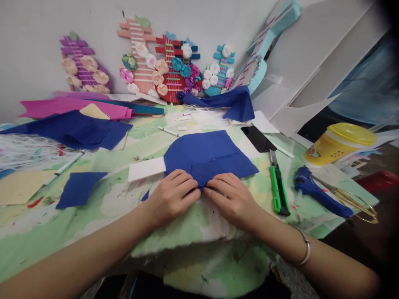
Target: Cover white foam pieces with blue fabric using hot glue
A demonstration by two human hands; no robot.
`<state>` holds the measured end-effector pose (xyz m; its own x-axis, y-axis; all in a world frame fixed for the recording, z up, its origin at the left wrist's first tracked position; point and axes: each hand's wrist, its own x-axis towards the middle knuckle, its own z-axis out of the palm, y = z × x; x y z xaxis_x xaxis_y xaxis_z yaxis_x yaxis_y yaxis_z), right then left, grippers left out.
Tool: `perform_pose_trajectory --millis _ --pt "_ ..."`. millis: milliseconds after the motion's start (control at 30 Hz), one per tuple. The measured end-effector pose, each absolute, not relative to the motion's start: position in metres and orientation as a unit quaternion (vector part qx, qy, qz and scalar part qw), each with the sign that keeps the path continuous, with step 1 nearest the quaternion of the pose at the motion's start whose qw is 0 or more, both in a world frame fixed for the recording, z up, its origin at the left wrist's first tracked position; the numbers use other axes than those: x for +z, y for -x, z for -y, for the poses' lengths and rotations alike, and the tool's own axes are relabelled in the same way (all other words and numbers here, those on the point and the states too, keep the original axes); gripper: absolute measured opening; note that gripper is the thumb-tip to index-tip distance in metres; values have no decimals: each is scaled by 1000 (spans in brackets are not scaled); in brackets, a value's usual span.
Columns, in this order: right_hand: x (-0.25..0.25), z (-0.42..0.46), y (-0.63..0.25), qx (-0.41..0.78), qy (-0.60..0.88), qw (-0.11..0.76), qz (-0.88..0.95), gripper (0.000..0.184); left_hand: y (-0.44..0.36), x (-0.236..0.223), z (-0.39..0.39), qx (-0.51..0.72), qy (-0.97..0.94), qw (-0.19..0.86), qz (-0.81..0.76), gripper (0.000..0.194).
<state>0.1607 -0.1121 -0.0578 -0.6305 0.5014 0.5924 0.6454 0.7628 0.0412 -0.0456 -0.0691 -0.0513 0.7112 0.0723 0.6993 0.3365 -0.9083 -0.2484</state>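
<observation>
A piece of blue fabric (208,157) lies on the green-and-white table (118,174), folded over a white foam board (146,168) that sticks out on its left. My left hand (173,194) and my right hand (232,198) sit side by side at the fabric's near edge. Both have their fingers curled and pressed down onto the folded hem, pinching it. A silver bangle (304,249) circles my right wrist.
A green utility knife (278,187), a blue glue gun (318,192), gold scissors (355,201) and a yellow jar (338,143) lie to the right. Blue scraps (79,187), blue and pink sheets (75,109) and a marker (67,165) lie left. Guitar-shaped flower crafts (168,68) lean on the wall.
</observation>
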Motion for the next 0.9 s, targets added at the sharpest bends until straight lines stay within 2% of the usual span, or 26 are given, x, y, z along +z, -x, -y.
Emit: perform_pose_trajectory --millis 233,400,600,900 --pt "-61 105 -156 -113 333 314 882 17 46 -58 69 -375 909 125 135 10" --pt "-59 101 -150 -35 372 361 855 14 44 -60 69 -403 897 34 179 10" --pt "-60 99 -148 42 411 370 832 8 43 -55 66 -416 887 -51 195 6" --pt "-57 97 -149 76 439 374 813 10 43 -63 65 -378 907 -14 185 7"
